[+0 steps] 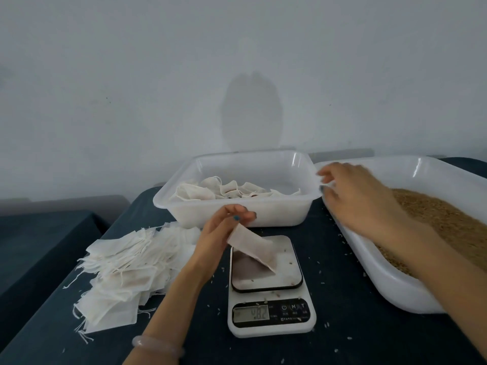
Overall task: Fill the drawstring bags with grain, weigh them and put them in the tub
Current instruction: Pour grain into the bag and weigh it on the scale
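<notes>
My left hand pinches the top of a white drawstring bag that hangs tilted over the scale, its lower corner near the steel platform. The scale's display shows some digits. My right hand hovers, blurred, between the back tub and the grain tub, its fingers loosely curled near a thin white string or rim; whether it holds anything is unclear. The back tub holds several filled bags. Brown grain lies in the right tub.
A loose pile of empty drawstring bags lies on the dark tablecloth at the left. Stray grains are scattered around the scale. A wall stands right behind the tubs, and the table drops off at the left.
</notes>
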The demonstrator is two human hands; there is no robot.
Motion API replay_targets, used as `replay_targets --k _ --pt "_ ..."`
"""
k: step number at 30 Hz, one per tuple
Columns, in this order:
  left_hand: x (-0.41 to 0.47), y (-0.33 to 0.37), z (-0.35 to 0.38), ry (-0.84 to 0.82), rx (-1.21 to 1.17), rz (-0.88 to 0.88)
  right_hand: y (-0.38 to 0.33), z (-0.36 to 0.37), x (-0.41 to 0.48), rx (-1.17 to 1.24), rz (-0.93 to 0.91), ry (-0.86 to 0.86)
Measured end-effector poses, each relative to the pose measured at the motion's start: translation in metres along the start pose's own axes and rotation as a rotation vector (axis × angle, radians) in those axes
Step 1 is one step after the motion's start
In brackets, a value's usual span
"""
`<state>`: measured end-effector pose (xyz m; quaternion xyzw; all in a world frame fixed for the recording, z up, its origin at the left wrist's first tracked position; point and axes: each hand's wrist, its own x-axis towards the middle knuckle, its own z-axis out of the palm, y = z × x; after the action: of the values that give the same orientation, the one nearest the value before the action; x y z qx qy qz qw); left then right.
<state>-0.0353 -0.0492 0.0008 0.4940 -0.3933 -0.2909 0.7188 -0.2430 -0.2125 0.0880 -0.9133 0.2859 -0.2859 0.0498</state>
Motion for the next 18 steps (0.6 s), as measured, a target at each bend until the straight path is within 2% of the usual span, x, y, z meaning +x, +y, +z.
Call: replay_targets --k 2,4,8,11,13,18 --pt "0.001 0.003 -0.004 0.065 0.029 0.043 -0.029 0.014 -0.009 0.184 -0.064 -0.002" --pt "0.002 0.004 -0.009 0.154 0.084 0.072 -0.047 0.039 -0.017 0.273 -0.051 -0.06" --pt "0.003 0.003 -0.021 0.287 0.21 0.137 -0.037 0.091 -0.016 0.343 0.095 -0.098" --pt "0.003 0.005 -0.023 0.322 0.293 0.161 -0.01 0.119 -0.014 0.395 0.271 -0.006" --pt "0.003 0.005 -0.023 0.32 0.339 0.156 0.006 0.134 -0.017 0.485 0.354 -0.007" --pt "0.002 0.002 -0.025 0.303 0.424 0.105 0.022 0.144 -0.02 0.618 0.37 -0.073"
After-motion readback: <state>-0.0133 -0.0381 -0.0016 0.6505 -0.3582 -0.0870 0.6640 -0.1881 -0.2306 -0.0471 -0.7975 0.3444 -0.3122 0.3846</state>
